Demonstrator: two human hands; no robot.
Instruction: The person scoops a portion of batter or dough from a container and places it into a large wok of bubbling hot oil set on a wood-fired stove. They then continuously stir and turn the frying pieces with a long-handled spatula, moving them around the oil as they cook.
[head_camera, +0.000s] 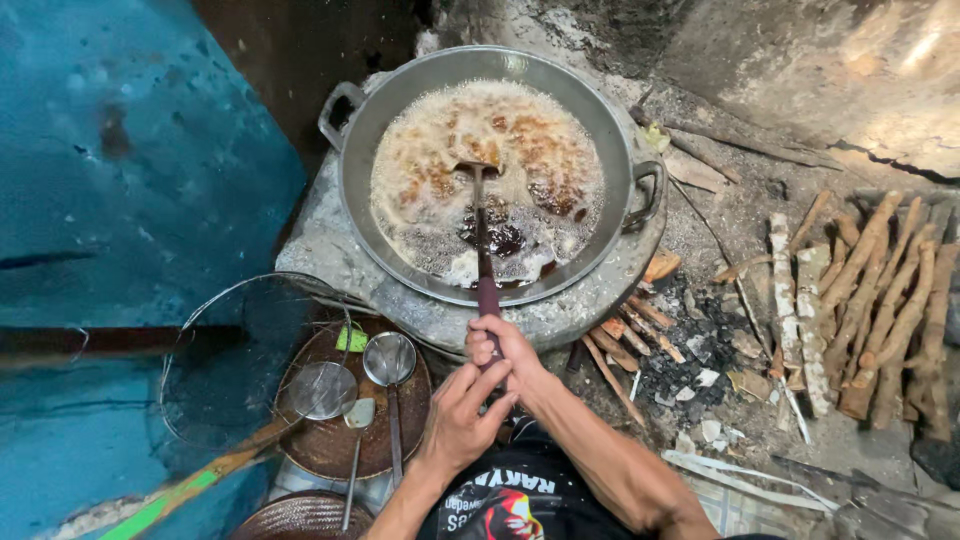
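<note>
Your right hand (503, 350) and your left hand (462, 415) both have their fingers wrapped tight around the long handle of the stirring spatula (482, 235). Its flat end sits in the bubbling brown oil in the middle of the big metal wok (485, 170). Firewood sticks (870, 300) lie to the right of the wok. Two ladles (355, 370) rest near its lower left.

Spatula (481, 225) blade under froth; woven tray (300, 518) edge-cropped.
</note>
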